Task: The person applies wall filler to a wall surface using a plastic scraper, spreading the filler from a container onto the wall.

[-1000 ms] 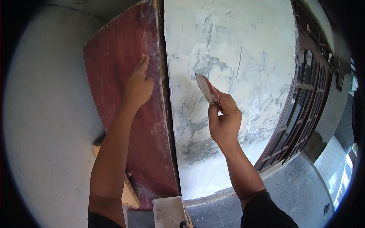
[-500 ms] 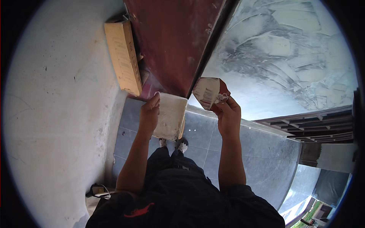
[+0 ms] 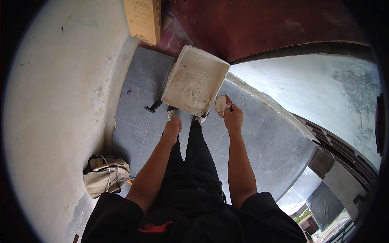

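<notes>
My right hand (image 3: 234, 118) is closed on a flat red putty scraper (image 3: 222, 106) smeared with pale filler. It is just right of the near right corner of a rectangular tray (image 3: 197, 79), coated inside with off-white putty. Fingers curled into a fist, my left hand (image 3: 174, 126) hangs over my left leg, apart from the tray's near edge. Whether anything is inside that fist is hidden. The tray sits in front of my feet, and what bears it is mostly out of sight beneath it.
A cardboard box (image 3: 142, 20) stands at the far left by a dark red panel (image 3: 275, 24). Walls rise on the left (image 3: 65, 89) and right (image 3: 283, 81), the right one streaked. A tan bag (image 3: 107, 174) leans at the left wall. Left of the tray, a black foot-like piece (image 3: 153, 107) juts out.
My left hand has come away from the tray's left edge toward me. The right hand and scraper have drawn back from the right wall. My view has shifted, showing more floor.
</notes>
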